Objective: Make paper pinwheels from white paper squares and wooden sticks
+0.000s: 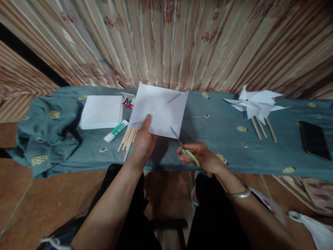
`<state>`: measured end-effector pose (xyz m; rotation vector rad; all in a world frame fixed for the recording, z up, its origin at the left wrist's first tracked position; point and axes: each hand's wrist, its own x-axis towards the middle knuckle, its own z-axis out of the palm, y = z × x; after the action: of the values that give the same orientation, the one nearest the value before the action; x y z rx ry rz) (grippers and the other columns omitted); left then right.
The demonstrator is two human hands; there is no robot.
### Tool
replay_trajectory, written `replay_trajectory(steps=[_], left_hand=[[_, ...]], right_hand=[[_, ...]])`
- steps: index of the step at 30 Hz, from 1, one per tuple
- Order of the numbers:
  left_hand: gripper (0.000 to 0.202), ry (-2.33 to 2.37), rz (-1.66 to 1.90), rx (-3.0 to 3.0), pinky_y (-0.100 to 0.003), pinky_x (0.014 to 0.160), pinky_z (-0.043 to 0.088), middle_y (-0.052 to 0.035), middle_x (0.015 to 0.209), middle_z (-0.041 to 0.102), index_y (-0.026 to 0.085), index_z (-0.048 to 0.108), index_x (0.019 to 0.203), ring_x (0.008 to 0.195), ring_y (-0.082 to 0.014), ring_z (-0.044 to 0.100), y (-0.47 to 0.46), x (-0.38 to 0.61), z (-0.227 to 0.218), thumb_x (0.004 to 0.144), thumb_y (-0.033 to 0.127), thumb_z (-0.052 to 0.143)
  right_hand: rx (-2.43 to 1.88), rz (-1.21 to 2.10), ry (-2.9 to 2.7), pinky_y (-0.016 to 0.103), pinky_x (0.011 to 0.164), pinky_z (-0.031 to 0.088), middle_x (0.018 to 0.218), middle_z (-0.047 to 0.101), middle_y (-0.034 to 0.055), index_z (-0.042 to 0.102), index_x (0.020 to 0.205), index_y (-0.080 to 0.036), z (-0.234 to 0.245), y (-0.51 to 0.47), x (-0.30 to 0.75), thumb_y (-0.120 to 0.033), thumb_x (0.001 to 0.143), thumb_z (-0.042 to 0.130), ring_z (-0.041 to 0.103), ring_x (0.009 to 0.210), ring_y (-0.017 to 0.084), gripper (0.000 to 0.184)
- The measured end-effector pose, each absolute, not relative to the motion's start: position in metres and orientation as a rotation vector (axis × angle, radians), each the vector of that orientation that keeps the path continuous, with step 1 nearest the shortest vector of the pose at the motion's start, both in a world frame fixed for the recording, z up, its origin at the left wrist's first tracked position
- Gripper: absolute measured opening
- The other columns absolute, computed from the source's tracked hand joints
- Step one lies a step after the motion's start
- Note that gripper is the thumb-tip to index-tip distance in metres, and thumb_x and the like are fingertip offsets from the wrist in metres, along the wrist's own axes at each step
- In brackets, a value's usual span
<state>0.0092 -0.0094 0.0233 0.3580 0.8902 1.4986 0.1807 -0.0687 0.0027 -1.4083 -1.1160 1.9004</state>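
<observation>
My left hand (145, 139) pinches the near edge of a square white sheet of paper (161, 104), thumb on top, and holds it up above the cloth. Creases run across the sheet, and slits show toward some of its corners. In my right hand (200, 155) are scissors (192, 156) with pale green handles. Their blades are at the paper's near right corner; one blade lies over the sheet, and the other is hidden. Below the left side of the paper, several thin wooden sticks (127, 140) lie on the cloth, partly covered by the sheet and my hand.
A stack of white paper (101, 111), a glue tube (116, 131) and a small box of metal pins (128, 100) are at left. White paper pinwheels (260, 102) on sticks and a dark phone (314, 139) lie at right. A curtain (166, 41) hangs behind the cloth-covered surface (221, 118).
</observation>
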Motion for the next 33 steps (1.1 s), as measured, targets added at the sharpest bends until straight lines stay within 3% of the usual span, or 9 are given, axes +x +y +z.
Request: replay_trajectory(steps=[17, 33], left_hand=[[0.03, 0.929, 1.389, 0.403, -0.034, 0.101, 0.051, -0.0085, 0.122, 0.071, 0.016, 0.063, 0.12, 0.119, -0.0232, 0.064, -0.0169, 0.0174, 0.0168, 0.091, 0.021, 0.057], [0.032, 0.904, 1.394, 0.363, -0.036, 0.102, 0.05, -0.0093, 0.116, 0.073, 0.015, 0.063, 0.121, 0.115, -0.0235, 0.065, -0.0158, 0.0163, 0.0182, 0.09, 0.019, 0.058]], right_hand=[[-1.335, 1.829, -1.212, 0.021, 0.056, 0.044, 0.066, 0.064, -0.0022, 0.068, 0.083, -0.016, -0.0063, -0.0705, 0.1861, -0.051, 0.061, 0.085, 0.058, 0.061, 0.01, 0.044], [-1.448, 1.83, -1.111, 0.021, 0.05, 0.037, 0.058, 0.059, -0.0045, 0.065, 0.077, -0.016, 0.0027, -0.0698, 0.1813, -0.052, 0.049, 0.089, 0.051, 0.053, 0.008, 0.051]])
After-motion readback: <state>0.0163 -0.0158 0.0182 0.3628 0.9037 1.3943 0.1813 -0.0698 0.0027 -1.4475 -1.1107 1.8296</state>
